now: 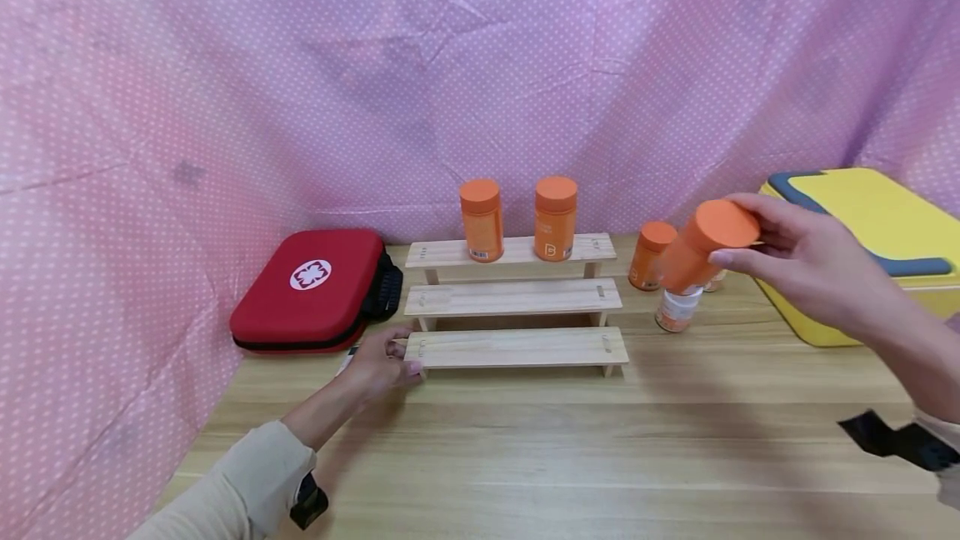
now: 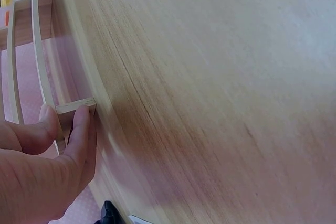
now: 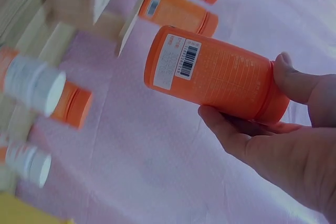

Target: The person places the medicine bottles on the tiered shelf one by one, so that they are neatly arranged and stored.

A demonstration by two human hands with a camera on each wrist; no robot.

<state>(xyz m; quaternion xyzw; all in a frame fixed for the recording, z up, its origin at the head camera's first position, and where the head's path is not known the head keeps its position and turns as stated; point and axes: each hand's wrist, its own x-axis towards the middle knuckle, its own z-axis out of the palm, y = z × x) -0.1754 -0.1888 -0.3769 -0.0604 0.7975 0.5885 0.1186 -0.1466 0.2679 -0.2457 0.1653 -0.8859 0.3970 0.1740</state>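
Just right of the red case (image 1: 307, 307), pinching the near left end of the wooden rack (image 1: 513, 347) with the left grip (image 1: 377, 363), apparently steadying it; on its top tier, two orange bottles (image 1: 482, 223). Farther right, clasping a tilted orange bottle (image 1: 686, 259) near its cap in the right grip (image 1: 817, 265), above the counter (image 1: 525, 457). Probably midway through stocking the rack; next calls for carrying leftward, righting, setting on a tier.

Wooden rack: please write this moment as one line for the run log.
right hand: holds orange bottle, raised; left hand: grips wooden rack at left end; top tier: two upright bottles
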